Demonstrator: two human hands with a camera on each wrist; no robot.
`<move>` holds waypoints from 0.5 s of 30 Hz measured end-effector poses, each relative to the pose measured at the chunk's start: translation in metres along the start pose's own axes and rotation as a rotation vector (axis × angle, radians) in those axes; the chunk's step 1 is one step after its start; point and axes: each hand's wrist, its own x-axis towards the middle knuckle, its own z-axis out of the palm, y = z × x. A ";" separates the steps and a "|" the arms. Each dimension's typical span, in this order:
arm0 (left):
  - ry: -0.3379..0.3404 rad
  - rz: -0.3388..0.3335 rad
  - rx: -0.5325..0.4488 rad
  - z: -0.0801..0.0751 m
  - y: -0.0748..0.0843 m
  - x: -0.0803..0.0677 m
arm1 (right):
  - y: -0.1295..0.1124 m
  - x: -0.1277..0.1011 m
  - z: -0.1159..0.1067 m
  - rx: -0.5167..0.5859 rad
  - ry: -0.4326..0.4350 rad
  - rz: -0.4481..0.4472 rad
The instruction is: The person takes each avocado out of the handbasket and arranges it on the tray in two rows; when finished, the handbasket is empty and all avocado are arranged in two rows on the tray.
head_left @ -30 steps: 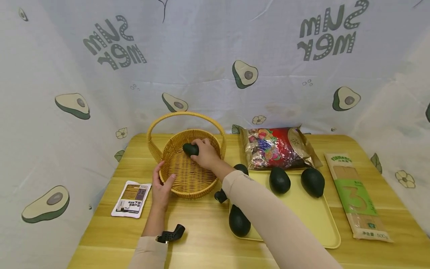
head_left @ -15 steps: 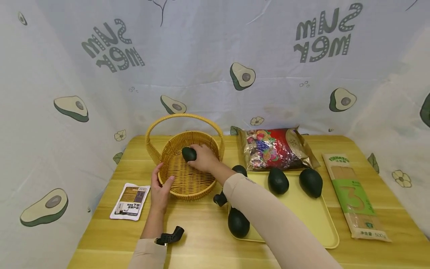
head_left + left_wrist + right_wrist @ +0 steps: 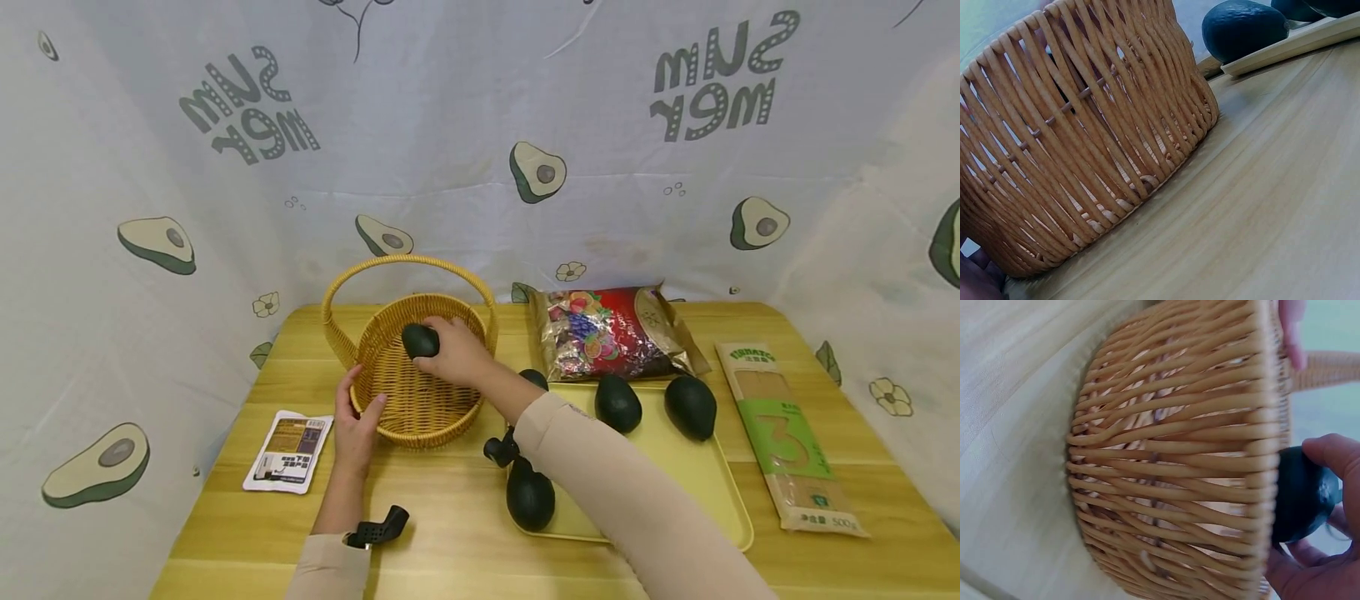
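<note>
A dark green avocado (image 3: 421, 341) is held in my right hand (image 3: 456, 354), over the inside of a yellow woven basket (image 3: 420, 408) with a tall arched handle. Seen from the right wrist, the avocado (image 3: 1304, 495) shows just past the basket's rim, with the thumb and fingers around it. My left hand (image 3: 356, 433) holds the basket's near left side, its thumb at the front and its fingers near the foot of the handle. Basket wall (image 3: 1097, 119) fills much of the left wrist view, and most of the left hand is out of sight there.
Right of the basket lies a yellow tray (image 3: 675, 475) with several avocados, one (image 3: 531, 497) at its near left corner. Behind it is a red and gold bag (image 3: 615, 333). A noodle pack (image 3: 787, 437) lies far right, a white pouch (image 3: 288, 452) at left.
My right forearm has shifted slightly to the right while the avocado stays over the basket in that hand. My left hand keeps its place on the basket; the head view has moved a little.
</note>
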 end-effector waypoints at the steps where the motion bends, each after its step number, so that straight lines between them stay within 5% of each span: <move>1: -0.001 0.002 0.000 0.000 0.000 0.000 | -0.002 -0.002 -0.003 -0.006 0.000 -0.010; 15: 0.014 -0.006 0.019 0.001 0.001 -0.001 | -0.014 -0.045 -0.037 -0.040 -0.004 -0.129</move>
